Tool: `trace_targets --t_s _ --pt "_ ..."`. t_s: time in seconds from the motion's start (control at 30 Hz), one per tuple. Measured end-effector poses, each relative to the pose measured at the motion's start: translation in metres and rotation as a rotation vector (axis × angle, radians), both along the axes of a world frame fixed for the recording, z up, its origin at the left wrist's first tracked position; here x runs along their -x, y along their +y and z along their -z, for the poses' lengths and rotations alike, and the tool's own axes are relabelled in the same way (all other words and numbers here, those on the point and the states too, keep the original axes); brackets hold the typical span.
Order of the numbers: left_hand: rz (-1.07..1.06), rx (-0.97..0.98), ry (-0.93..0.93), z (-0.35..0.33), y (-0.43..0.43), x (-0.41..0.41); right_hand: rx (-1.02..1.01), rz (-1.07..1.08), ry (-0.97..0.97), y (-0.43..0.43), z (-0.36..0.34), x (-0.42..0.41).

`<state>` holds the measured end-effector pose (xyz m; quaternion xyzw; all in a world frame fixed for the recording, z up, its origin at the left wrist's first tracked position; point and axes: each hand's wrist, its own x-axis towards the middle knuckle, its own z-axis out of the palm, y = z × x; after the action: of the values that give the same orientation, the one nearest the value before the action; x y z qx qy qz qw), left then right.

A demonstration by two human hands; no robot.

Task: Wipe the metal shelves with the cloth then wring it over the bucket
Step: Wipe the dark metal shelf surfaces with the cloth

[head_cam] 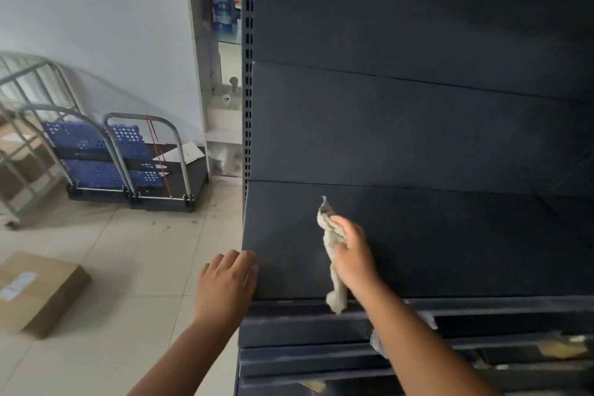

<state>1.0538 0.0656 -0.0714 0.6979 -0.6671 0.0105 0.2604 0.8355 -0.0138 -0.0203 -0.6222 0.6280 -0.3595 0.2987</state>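
Two bare arms, no sleeves.
Left hand [225, 283] and right hand [352, 254]: no gloves, rings or watch visible.

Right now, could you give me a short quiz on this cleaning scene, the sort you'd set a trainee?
1. True or false: the right hand presses the cloth on the dark shelf.
2. Where does the left hand rest? A) on the cardboard box B) on the shelf's left edge C) on the trolley
3. Fill in: no ______ for wringing shows in this view.

Key: 1 true; 2 B; 3 bucket.
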Motion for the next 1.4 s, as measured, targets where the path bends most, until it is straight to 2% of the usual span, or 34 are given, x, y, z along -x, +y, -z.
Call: trace_targets --t_s 0.1,0.17,0.23,0.3,0.4,0.53,0.63,0.7,0.8,0.87,0.93,1.03,1.13,1.23,1.4 --pt "-0.038 -0.04 0.06 0.002 0.003 -0.007 0.04 0.209 0.256 -0.04 -0.002 0.07" --pt "-0.058 -0.059 0.104 0.001 0.005 -0.008 -0.106 0.29 0.428 -0.056 0.007 0.103" --pt "-0.072 -0.07 0.128 -0.002 0.005 -0.007 -0.235 0.303 0.571 -0.059 0.016 0.113" --pt "-0.071 -0.075 0.142 -0.004 0.004 -0.005 -0.194 0.257 0.654 -0.06 0.025 0.096" --pt "-0.055 -0.086 0.152 -0.004 0.005 -0.003 -0.067 0.093 0.618 -0.051 0.033 0.021" --pt "-0.096 -0.059 0.173 -0.006 0.01 -0.006 0.013 -0.248 0.533 -0.019 0.037 -0.099" --pt "-0.158 -0.049 0.202 -0.007 0.013 -0.017 -0.03 -0.469 0.291 -0.004 0.026 -0.148" --pt "-0.178 -0.058 0.21 -0.008 0.015 -0.024 -0.132 -0.513 0.054 -0.007 0.017 -0.151" --pt "-0.18 -0.063 0.223 -0.012 0.017 -0.03 -0.057 -0.327 -0.049 -0.034 0.008 -0.116" --pt "-0.183 -0.074 0.21 -0.015 0.018 -0.029 0.002 -0.155 -0.004 -0.064 0.007 -0.071" --pt "-0.187 -0.073 0.204 -0.016 0.018 -0.029 0.02 0.005 0.162 -0.094 0.007 -0.023" --pt "-0.181 -0.084 0.205 -0.014 0.023 -0.03 -0.131 0.17 0.468 -0.122 0.012 0.033" --pt "-0.179 -0.083 0.2 -0.008 0.03 -0.036 -0.249 0.232 0.611 -0.132 0.019 0.043" --pt "-0.177 -0.089 0.202 -0.004 0.037 -0.046 -0.181 0.171 0.628 -0.139 0.026 0.002" --pt "-0.215 -0.111 0.239 -0.002 0.042 -0.061 0.011 -0.244 0.549 -0.127 0.032 -0.129"
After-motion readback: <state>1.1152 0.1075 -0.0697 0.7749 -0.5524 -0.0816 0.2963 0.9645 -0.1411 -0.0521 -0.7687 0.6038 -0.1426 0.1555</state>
